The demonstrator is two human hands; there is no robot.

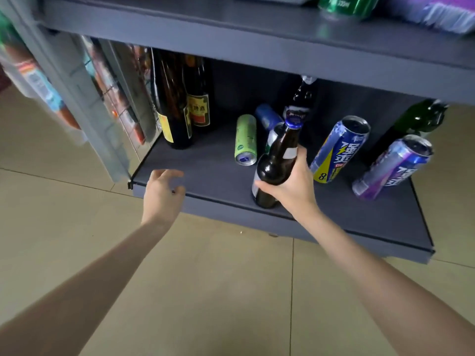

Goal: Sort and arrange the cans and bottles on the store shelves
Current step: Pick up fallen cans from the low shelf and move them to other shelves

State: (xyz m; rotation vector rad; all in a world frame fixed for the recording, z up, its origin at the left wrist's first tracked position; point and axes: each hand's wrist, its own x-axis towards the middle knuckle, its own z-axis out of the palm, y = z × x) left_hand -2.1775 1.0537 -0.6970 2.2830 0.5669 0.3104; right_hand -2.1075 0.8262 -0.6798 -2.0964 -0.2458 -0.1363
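on bottom shelf (205, 173), right hand (293, 183) fingers gripping brown bottle (277, 163), left hand (162, 194) fingers spread

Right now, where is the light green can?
In the head view, the light green can lies on its side on the bottom shelf, left of the brown bottle held in the right hand and right of the two upright dark bottles.

A floor of large beige tiles with thin dark grout lines (231, 291) fills the lower part of the view. At the upper left, blurred colourful packages (38, 80) hang beside the grey metal side panel (84, 104). At the top right corner, a purple and white soft plastic-wrapped pack (437, 11) lies blurred, its print unreadable.
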